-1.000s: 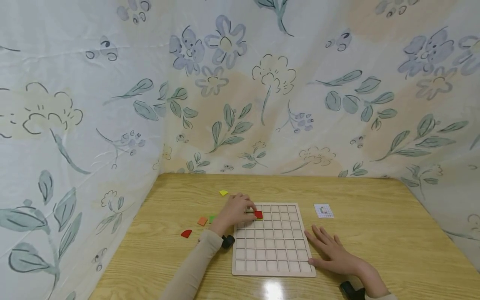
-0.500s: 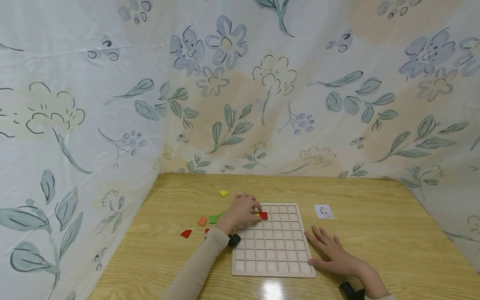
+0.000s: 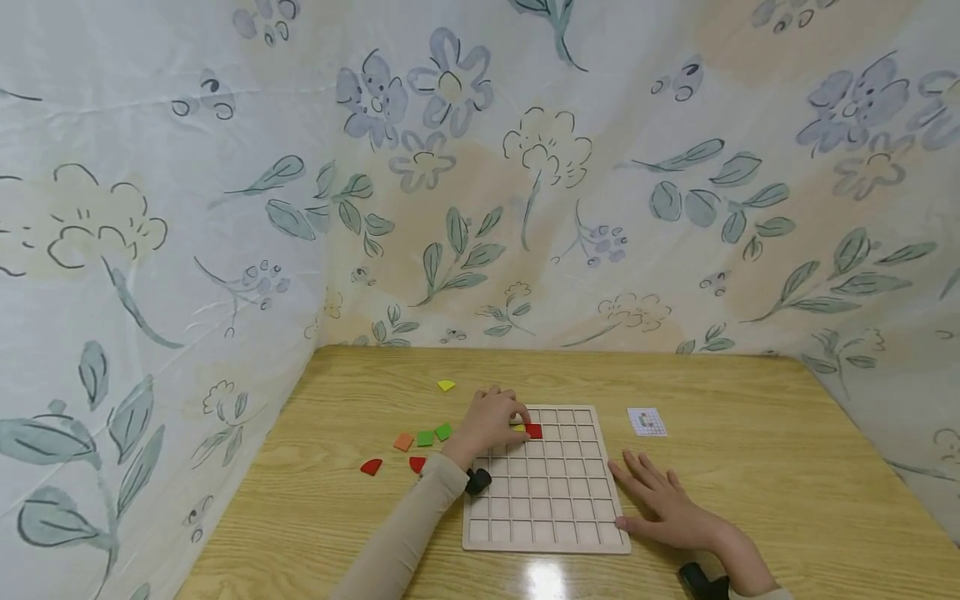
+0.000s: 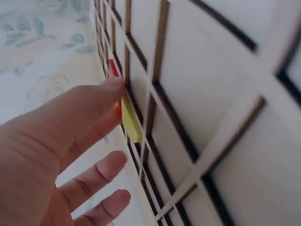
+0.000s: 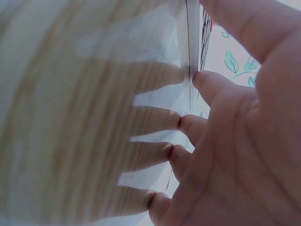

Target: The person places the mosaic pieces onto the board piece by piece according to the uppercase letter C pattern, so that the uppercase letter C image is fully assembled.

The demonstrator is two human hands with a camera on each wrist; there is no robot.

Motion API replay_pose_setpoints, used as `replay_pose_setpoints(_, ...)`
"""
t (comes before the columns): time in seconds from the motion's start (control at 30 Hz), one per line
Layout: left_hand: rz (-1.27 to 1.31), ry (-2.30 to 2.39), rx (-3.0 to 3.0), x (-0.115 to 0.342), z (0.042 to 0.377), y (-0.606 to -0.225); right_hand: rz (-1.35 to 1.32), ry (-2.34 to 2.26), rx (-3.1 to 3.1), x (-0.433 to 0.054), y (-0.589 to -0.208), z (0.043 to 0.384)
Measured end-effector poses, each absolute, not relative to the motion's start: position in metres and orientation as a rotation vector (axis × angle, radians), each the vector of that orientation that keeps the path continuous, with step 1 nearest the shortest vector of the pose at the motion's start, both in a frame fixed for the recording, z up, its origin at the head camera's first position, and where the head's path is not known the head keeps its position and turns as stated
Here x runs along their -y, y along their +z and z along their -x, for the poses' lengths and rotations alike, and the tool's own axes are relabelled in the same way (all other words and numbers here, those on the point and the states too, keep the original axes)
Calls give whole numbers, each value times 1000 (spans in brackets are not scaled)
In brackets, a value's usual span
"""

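Observation:
My left hand (image 3: pixel 489 425) is over the upper part of a pale wooden grid board (image 3: pixel 546 547). Its thumb and index finger pinch the left side of a red square tile (image 3: pixel 534 432). Just left of that tile a yellow tile (image 4: pixel 130 120) shows under the fingers; in the left wrist view it lies at the grid, close to the thumb tip, its full shape hidden. The other left fingers are held apart from the board. My right hand (image 3: pixel 667 504) lies flat with fingers spread, fingertips and thumb at the board's right edge.
Left of the board lie an orange square tile (image 3: pixel 403 442), green tiles (image 3: pixel 425 438), and red quarter-round tiles (image 3: pixel 371 467). A yellow quarter-round tile (image 3: pixel 446 385) is farther back. Right of the board sits a small printed grid card (image 3: pixel 647 422). Patterned cloth (image 3: pixel 480 250) hangs behind the table.
My left hand has moved a little to the right with the red square tile, and the yellow tile beside it shows more. The right hand has stayed in place.

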State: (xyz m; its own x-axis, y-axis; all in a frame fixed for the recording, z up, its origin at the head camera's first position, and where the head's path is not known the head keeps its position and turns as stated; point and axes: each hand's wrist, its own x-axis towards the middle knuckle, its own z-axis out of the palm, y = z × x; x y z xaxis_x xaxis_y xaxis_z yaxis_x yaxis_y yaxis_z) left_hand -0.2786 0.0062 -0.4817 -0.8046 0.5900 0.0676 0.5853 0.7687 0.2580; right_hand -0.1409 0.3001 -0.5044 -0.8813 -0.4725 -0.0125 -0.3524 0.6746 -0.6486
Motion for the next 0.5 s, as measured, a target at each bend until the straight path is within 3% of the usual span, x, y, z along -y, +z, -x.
replay_pose_setpoints(0.5, -914, 547, -2899, -2, 272, -482, 672, -986, -2711, -299, -504, 141)
